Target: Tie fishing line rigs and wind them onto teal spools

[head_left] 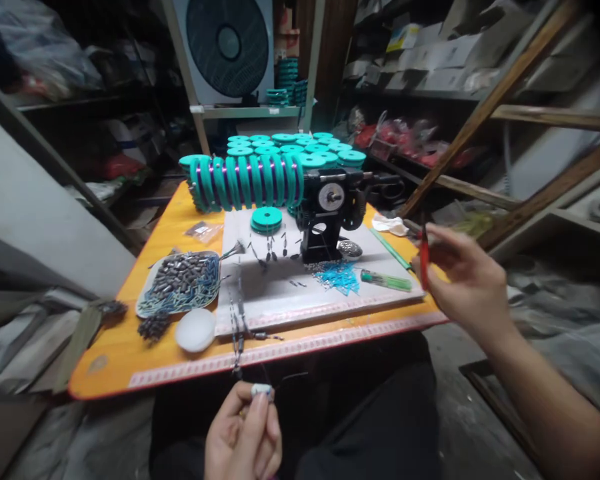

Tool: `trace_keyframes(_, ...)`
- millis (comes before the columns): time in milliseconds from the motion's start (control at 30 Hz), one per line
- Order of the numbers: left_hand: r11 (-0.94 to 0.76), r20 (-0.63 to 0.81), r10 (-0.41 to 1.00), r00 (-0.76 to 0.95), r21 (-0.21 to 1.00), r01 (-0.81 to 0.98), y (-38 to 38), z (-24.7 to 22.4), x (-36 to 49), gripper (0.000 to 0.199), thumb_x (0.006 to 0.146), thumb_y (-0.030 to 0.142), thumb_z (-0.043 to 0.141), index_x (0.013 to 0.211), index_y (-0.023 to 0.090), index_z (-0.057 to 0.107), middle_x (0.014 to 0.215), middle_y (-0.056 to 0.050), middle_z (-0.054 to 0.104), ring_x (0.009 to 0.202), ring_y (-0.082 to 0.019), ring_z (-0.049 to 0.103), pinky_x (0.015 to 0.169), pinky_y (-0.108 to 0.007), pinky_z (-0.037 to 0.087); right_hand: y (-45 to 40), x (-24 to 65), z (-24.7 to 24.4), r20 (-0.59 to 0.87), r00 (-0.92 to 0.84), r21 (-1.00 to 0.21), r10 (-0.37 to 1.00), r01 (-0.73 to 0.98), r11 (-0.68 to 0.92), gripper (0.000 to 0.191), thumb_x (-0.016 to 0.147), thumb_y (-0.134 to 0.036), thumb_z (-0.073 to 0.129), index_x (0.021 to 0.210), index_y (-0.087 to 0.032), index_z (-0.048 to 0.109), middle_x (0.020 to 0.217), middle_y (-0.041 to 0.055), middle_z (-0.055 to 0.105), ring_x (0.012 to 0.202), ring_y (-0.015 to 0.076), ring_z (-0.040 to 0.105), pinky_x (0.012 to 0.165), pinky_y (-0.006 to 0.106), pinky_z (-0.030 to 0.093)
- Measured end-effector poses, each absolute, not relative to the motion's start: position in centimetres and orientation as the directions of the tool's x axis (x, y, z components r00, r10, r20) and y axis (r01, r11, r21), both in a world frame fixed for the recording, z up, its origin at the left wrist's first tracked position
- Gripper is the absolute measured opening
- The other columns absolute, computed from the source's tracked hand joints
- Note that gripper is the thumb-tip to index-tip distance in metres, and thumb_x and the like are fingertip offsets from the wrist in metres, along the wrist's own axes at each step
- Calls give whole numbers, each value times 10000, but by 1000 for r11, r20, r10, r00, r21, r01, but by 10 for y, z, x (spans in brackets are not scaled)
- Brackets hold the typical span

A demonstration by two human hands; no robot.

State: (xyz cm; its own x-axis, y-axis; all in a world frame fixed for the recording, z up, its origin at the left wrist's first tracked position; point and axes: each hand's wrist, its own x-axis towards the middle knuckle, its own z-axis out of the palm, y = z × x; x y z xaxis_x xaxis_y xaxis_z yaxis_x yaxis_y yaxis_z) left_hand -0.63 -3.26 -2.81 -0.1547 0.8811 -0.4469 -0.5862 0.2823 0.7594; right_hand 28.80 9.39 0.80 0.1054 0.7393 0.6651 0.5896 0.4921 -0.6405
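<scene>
My left hand (245, 433) is low in front of the table, thumb and index finger pinched together. A small white piece with blue marks (263, 389) shows at these fingertips; whether it is held or wrapped round a finger I cannot tell. Just above hang dark thin lines with small swivels and weights (239, 340), dropping over the table's front edge. Off the table's right corner, my right hand (467, 280) is closed round a slim red-handled tool with a dark pointed tip (425, 260), held upright.
A black winding machine (325, 207) carries a row of teal foam spools (250, 180). More teal spools (290, 143) lie behind. Left, a tray (143, 300) holds grey weights beside a white bowl (195, 330). Blue pieces (343, 277) and a green tube (386, 280) lie on the white board (260, 303).
</scene>
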Motion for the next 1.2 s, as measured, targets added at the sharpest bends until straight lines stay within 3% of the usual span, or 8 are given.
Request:
trace_keyframes(100, 190, -410, 882, -233, 761, -621, -32, -29, 0, 380, 607, 401, 838, 666, 134, 574, 468, 40, 546, 326, 25, 269, 342, -92, 203, 29, 229, -4, 505, -267, -675, 821, 470, 568, 530, 764, -109, 640, 1246, -325, 592, 942, 35, 637, 796, 167, 648, 700, 247, 560)
trace_keyframes(133, 165, -403, 880, -253, 757, -632, -33, -28, 2, 365, 609, 385, 841, 665, 135, 581, 475, 43, 541, 342, 16, 300, 348, -93, 227, 10, 211, -9, 405, -393, -701, 825, 446, 557, 576, 762, -67, 611, 1273, -331, 575, 968, 42, 640, 764, 156, 654, 660, 233, 569)
trace_keyframes(200, 140, -403, 876, -266, 739, -660, -34, -27, 5, 346, 609, 367, 844, 662, 137, 591, 495, 46, 537, 376, 2, 349, 365, -97, 274, -17, 180, -21, 388, -495, -705, 777, 384, 596, 525, 781, -74, 570, 1263, -281, 598, 940, 66, 641, 714, 156, 650, 621, 239, 573)
trace_keyframes(333, 146, -437, 866, -244, 687, -712, -39, -24, 9, 329, 610, 358, 846, 674, 147, 601, 510, 49, 549, 382, 1, 350, 364, -98, 295, -30, 152, -44, 482, -435, -658, 761, 395, 642, 453, 825, -114, 562, 1267, -204, 605, 800, 70, 607, 646, 158, 617, 551, 237, 550)
trace_keyframes(533, 118, -436, 862, -260, 669, -733, -43, -19, 9, 319, 608, 345, 849, 685, 150, 609, 514, 44, 566, 383, 4, 363, 364, -87, 297, -30, 146, -53, 513, -365, -672, 777, 392, 628, 495, 823, -80, 572, 1296, -226, 576, 931, 92, 625, 772, 160, 654, 659, 224, 565)
trace_keyframes(1000, 129, -422, 871, -254, 692, -710, -43, -21, 7, 315, 641, 338, 828, 678, 150, 578, 526, 46, 554, 393, -3, 354, 376, -103, 303, -32, 144, -53, 488, -360, -687, 795, 405, 604, 460, 835, -100, 587, 1276, -229, 601, 898, 78, 630, 701, 143, 653, 615, 201, 558)
trace_keyframes(1100, 116, -401, 878, -262, 709, -696, -42, -24, 6, 296, 673, 331, 808, 676, 145, 577, 550, 40, 550, 410, -7, 360, 379, -104, 298, -32, 150, -51, 482, -304, -700, 821, 430, 570, 428, 829, -115, 605, 1233, -254, 625, 888, 59, 655, 671, 138, 656, 580, 194, 550)
trace_keyframes(1200, 118, -391, 884, -256, 716, -688, -40, -27, 5, 271, 701, 336, 786, 699, 144, 594, 563, 36, 538, 420, -14, 362, 378, -111, 293, -20, 177, -44, 446, -137, -725, 885, 525, 446, 412, 829, -204, 641, 1227, -306, 610, 962, 49, 674, 762, 181, 681, 626, 254, 565)
